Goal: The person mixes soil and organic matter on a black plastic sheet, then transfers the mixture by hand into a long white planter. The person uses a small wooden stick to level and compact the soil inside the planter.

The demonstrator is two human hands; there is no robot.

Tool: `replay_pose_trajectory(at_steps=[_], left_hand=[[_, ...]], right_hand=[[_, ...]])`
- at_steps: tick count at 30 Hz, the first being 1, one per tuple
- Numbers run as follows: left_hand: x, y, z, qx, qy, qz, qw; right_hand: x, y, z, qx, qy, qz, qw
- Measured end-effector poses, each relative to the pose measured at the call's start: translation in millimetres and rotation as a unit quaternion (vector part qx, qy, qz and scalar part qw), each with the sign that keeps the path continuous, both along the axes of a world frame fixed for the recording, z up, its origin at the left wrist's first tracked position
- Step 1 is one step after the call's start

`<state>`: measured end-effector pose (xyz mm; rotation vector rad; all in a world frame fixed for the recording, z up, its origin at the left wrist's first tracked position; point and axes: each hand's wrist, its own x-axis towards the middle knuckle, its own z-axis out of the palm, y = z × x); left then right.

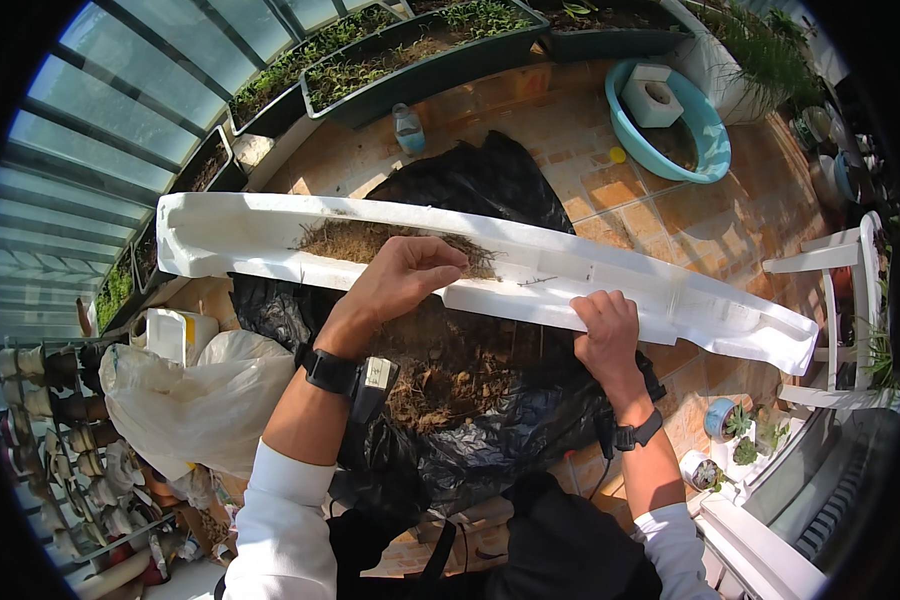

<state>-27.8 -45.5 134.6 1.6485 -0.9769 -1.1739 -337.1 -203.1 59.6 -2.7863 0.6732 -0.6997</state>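
Observation:
A long white polystyrene foam trough [555, 262] lies across the view before me. Dry roots and plant debris [337, 241] are heaped in its left half, with a thin twig [538, 281] farther right. Over the trough's near rim reaches my left hand [409, 277], thumb and fingertips drawn together beside the debris; whether anything is pinched there is hidden. My right hand [607, 330] grips the near rim, its fingers curled over the edge. Below the trough, crumbly brown soil with roots [450, 386] rests on a black plastic sheet [487, 457].
Long green planters [420, 71] with seedlings line the far side. A blue basin [667, 161] holds a white foam block [652, 97]. A clear bottle [408, 131] stands on the tiles. Left is a translucent plastic bag [195, 397]; right are a white chair [829, 300] and potted succulents [727, 424].

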Motion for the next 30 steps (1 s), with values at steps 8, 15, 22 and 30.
replay_pose_trajectory(at_steps=[8,15,22,30], left_hand=[[-19,94,-46,0.114,-0.375,-0.161,0.906],[-74,53,-119,0.105,-0.531,-0.15,0.827],[-89,57,-131,0.099,-0.522,-0.077,0.843],[-84,63,-132,0.084,-0.446,-0.065,0.888]], right_hand=[[2,1,2,0.004,0.004,-0.006,1.0],[2,1,-1,0.003,0.012,-0.011,1.0],[1,0,-1,0.012,0.014,0.0,1.0],[-4,2,-2,0.015,0.021,0.005,1.0]])
